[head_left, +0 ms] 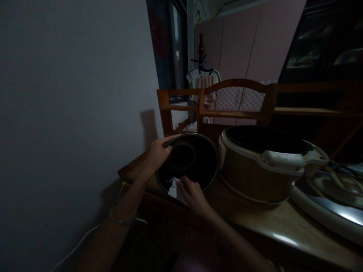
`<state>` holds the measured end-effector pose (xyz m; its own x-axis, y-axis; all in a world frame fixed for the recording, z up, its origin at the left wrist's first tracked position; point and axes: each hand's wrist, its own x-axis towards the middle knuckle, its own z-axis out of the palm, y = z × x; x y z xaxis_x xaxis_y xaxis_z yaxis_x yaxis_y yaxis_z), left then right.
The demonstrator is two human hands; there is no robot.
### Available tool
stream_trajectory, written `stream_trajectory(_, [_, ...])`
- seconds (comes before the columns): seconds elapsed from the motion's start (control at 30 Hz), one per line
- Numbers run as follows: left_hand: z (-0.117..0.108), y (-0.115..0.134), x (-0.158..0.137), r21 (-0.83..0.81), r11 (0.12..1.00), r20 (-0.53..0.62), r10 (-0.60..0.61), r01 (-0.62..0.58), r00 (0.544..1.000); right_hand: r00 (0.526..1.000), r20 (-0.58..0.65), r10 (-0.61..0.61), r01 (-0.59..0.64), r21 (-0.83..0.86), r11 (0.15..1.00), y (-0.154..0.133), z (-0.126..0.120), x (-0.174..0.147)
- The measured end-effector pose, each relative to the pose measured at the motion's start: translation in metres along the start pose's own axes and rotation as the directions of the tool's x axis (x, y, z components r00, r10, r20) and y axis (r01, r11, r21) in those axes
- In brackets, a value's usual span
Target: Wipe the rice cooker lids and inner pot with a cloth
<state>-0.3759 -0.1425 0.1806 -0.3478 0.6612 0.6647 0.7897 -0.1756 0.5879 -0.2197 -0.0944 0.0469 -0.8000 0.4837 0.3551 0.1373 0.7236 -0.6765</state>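
A dark round inner pot is tilted on the wooden table with its mouth turned toward me. My left hand grips its upper left rim, thumb on the inside. In my right hand is a white cloth or tissue, pinched at the pot's lower rim. Part of the cloth hangs over the rim, and my fingers partly hide it. Just right of the pot stands the cooker body, greenish with pale handles and a dark, open top.
At the far right a shiny cooker lid lies on the wooden table. A wooden rack rises along the back. The wall closes off the left, with a white cord below.
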Motion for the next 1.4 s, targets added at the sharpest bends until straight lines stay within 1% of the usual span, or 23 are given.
stream_trajectory(0.17, [-0.002, -0.005, 0.001, 0.010, 1.000, -0.021, -0.002, 0.002, 1.000, 0.999, 0.036, -0.038, 0.033, 0.118, 0.992, -0.006, 0.007, -0.001])
stream_trajectory(0.3, [-0.001, -0.008, 0.002, 0.000, 1.000, -0.025, 0.010, -0.010, 1.000, 0.998, 0.033, -0.051, 0.044, 0.195, 0.980, -0.014, 0.014, 0.007])
stream_trajectory(0.43, [0.000, -0.008, 0.003, 0.029, 1.000, -0.036, 0.012, -0.011, 0.999, 0.998, -0.057, -0.034, 0.052, 0.342, 0.938, -0.028, 0.026, 0.017])
stream_trajectory(0.5, [-0.001, -0.008, 0.003, 0.040, 0.999, -0.037, 0.004, -0.003, 0.999, 0.996, -0.085, -0.025, 0.054, 0.360, 0.931, -0.032, 0.030, 0.018])
stream_trajectory(0.57, [-0.002, -0.008, 0.002, 0.047, 0.999, -0.048, -0.005, 0.007, 0.999, 0.996, -0.078, -0.031, 0.056, 0.336, 0.940, -0.032, 0.032, 0.017])
stream_trajectory(0.67, [-0.006, -0.010, -0.001, 0.055, 0.998, -0.081, -0.003, 0.007, 0.997, 0.998, -0.021, -0.058, 0.062, 0.254, 0.965, -0.026, 0.028, 0.011])
stream_trajectory(0.83, [-0.009, -0.012, -0.005, 0.035, 0.999, -0.089, -0.030, 0.033, 0.996, 0.990, 0.105, -0.099, 0.088, 0.105, 0.991, -0.016, 0.011, -0.003])
stream_trajectory(0.9, [-0.008, -0.011, -0.006, 0.026, 0.999, -0.083, -0.038, 0.041, 0.996, 0.985, 0.136, -0.108, 0.102, 0.053, 0.993, -0.014, 0.002, -0.008])
stream_trajectory(1.03, [-0.007, -0.008, -0.007, 0.013, 1.000, -0.053, -0.012, 0.013, 0.999, 0.979, 0.174, -0.109, 0.126, -0.094, 0.988, -0.009, -0.011, -0.015])
stream_trajectory(1.13, [-0.007, -0.007, -0.008, 0.001, 1.000, -0.042, -0.007, 0.007, 0.999, 0.970, 0.210, -0.120, 0.159, -0.180, 0.971, 0.001, -0.016, -0.016])
stream_trajectory(1.3, [-0.007, -0.007, -0.008, -0.023, 1.000, -0.023, 0.004, -0.004, 1.000, 0.964, 0.222, -0.147, 0.204, -0.262, 0.943, 0.017, -0.019, -0.018])
stream_trajectory(1.4, [-0.007, -0.007, -0.008, -0.019, 1.000, -0.027, -0.007, 0.007, 1.000, 0.961, 0.206, -0.187, 0.240, -0.276, 0.930, 0.024, -0.021, -0.021])
